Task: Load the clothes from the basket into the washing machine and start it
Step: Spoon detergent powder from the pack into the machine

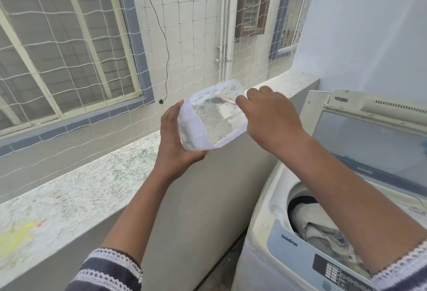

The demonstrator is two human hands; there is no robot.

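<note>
While the washing machine stood at lower right, everything else is placed against it:

Washing machine (288,240): a top-loader with its lid (374,143) raised and leaning back; its control panel (323,265) faced the person, printed "TurboDrum".
Clothes (318,226): pale and dark fabric lay bunched inside the machine's drum, partly hidden by the right forearm; the basket was out of view.
Container (212,115): a clear plastic tub with a white band, tilted, held up and to the left of the machine, above the ledge; speckled powder showed inside it.
Left hand (175,138): curled round the tub's lower left side, thumb along the rim, gripping it from beneath.
Right hand (270,115): reached across above the machine to the tub's mouth; fingers pinched the handle of a small scoop (219,100) dipped into the tub; the scoop looked blurred.
Ledge (76,189): a speckled stone sill ran left of the machine and behind it.
Netting (92,43): white mesh stretched beyond the ledge, a neighbouring wall with windows behind it.
Sleeves (111,270): dark, edged with white lace, at both wrists.
</note>
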